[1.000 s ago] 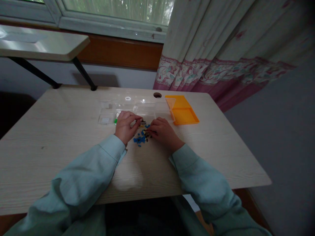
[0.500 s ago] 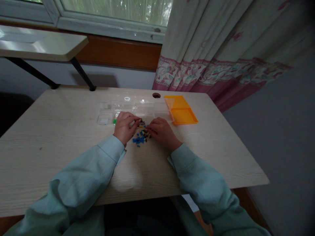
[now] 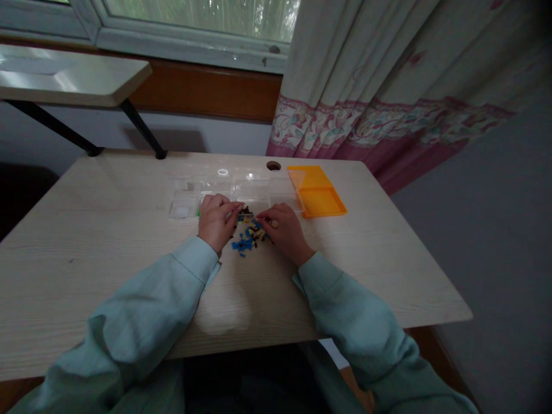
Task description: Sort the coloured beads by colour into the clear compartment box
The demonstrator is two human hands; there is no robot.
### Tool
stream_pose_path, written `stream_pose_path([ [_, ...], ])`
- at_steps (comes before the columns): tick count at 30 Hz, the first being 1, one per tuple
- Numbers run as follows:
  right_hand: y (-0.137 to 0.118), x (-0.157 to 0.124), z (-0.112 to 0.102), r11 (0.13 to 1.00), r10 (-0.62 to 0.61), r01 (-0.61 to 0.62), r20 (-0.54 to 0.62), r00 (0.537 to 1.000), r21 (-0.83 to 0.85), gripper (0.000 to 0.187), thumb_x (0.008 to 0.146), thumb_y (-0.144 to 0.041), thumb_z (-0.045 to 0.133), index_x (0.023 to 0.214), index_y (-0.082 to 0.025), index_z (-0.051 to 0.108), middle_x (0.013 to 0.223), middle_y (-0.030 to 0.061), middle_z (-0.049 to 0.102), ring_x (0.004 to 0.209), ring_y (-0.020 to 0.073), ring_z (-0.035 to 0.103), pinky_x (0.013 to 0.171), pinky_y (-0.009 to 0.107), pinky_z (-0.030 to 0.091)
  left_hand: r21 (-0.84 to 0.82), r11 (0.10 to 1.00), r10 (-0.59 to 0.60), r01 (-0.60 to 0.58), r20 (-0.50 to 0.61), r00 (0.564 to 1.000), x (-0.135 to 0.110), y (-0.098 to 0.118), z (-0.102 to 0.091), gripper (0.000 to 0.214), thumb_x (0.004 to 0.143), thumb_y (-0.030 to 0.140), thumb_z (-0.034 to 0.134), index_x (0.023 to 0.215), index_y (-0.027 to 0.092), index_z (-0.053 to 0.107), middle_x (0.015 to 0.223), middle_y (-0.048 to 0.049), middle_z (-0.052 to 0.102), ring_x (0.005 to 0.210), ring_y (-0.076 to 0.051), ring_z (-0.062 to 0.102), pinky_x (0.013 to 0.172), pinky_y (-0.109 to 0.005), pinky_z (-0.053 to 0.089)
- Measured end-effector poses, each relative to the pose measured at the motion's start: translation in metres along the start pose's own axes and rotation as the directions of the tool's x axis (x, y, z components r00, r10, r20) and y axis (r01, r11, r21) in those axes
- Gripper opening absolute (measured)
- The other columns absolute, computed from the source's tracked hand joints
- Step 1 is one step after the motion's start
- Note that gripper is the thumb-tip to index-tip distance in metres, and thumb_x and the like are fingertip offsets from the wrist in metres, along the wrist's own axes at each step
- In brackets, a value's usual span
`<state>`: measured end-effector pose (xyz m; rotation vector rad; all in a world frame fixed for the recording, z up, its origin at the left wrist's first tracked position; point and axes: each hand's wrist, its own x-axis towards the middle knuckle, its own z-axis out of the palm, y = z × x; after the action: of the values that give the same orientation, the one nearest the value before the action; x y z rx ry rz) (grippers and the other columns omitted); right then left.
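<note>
Small blue, brown and yellow building bricks [image 3: 244, 244] lie in a loose pile on the table between my hands. My left hand [image 3: 215, 220] is at the pile's left, thumb and fingers pinched together; what they hold is too small to name. Just beyond the pile, dark brown pieces [image 3: 245, 210] sit at the front edge of a clear compartment box [image 3: 252, 190], close to my left fingertips. My right hand [image 3: 282, 230] is on the pile's right side with its fingertips pinched together. Any piece between them is too small to make out.
An open orange case [image 3: 321, 201] lies at the right end of the clear box, partly under it. Behind it is a round hole [image 3: 273, 166] in the table [image 3: 366, 276]. A raised shelf [image 3: 73, 80] on black legs stands at the back left. Curtains [image 3: 328, 86] hang behind the table.
My right fingertips have drawn slightly away from the left ones and up from the pile, so more bricks show between the hands. My left hand has hardly moved.
</note>
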<state>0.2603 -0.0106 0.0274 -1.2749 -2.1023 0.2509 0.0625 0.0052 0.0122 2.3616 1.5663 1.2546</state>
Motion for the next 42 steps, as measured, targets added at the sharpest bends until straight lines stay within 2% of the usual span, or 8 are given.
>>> stream_pose_path([
  [8,-0.007,-0.003,0.009,0.995,0.095,-0.094,-0.058,0.994,0.025,0.012,0.083,-0.028,0.063,0.083,-0.019,0.070,0.076,0.0037,0.064,0.078,0.0176,0.053,0.077,0.031,0.039,0.060,0.998,-0.009,0.008,0.006,1.000,0.000,-0.001,0.002,0.026,0.090,0.038,0.049,0.100,0.028,0.071,0.076,-0.0049,0.050,0.080,-0.021,0.042,0.073,-0.036,0.035],
  [19,-0.005,-0.003,0.010,0.991,0.132,-0.129,-0.074,0.988,0.042,0.020,0.086,-0.035,0.059,0.080,-0.019,0.071,0.072,0.0034,0.062,0.075,0.0167,0.052,0.074,0.030,0.039,0.035,0.999,0.032,-0.031,-0.006,0.999,0.001,0.002,0.000,0.029,0.092,0.037,0.045,0.105,0.026,0.069,0.074,-0.0049,0.050,0.078,-0.020,0.042,0.072,-0.036,0.036],
  [25,-0.007,-0.002,0.009,0.988,0.145,-0.140,-0.079,0.986,0.064,0.022,0.087,-0.034,0.057,0.080,-0.019,0.070,0.072,0.0040,0.062,0.075,0.0170,0.053,0.073,0.031,0.039,-0.081,0.985,0.162,-0.153,0.131,0.978,0.002,0.011,-0.006,0.026,0.088,0.037,0.053,0.105,0.026,0.069,0.080,-0.0049,0.054,0.083,-0.020,0.047,0.076,-0.037,0.038],
  [29,-0.007,-0.002,0.008,0.984,0.156,-0.147,-0.090,0.984,0.095,0.020,0.087,-0.031,0.057,0.080,-0.019,0.070,0.072,0.0035,0.062,0.076,0.0168,0.054,0.074,0.031,0.040,-0.090,0.978,0.202,-0.189,0.172,0.964,0.002,0.011,-0.007,0.027,0.086,0.039,0.055,0.106,0.026,0.068,0.082,-0.0050,0.056,0.084,-0.020,0.048,0.077,-0.037,0.039],
  [34,-0.009,-0.002,0.009,0.977,0.155,-0.138,-0.104,0.982,0.160,0.019,0.087,-0.032,0.058,0.079,-0.020,0.070,0.071,0.0022,0.062,0.074,0.0159,0.054,0.072,0.029,0.041,-0.078,0.980,0.192,-0.181,0.164,0.968,0.002,0.008,-0.005,0.029,0.085,0.042,0.058,0.106,0.026,0.068,0.082,-0.0049,0.057,0.084,-0.020,0.048,0.077,-0.037,0.039],
  [42,-0.011,-0.002,0.008,0.977,0.134,-0.115,-0.093,0.987,0.182,0.021,0.088,-0.034,0.057,0.079,-0.019,0.069,0.072,0.0025,0.062,0.075,0.0160,0.055,0.072,0.029,0.042,-0.069,0.978,0.203,-0.197,0.103,0.974,0.001,0.004,-0.001,0.022,0.085,0.041,0.059,0.094,0.026,0.071,0.078,-0.0045,0.057,0.082,-0.020,0.048,0.075,-0.036,0.039],
])
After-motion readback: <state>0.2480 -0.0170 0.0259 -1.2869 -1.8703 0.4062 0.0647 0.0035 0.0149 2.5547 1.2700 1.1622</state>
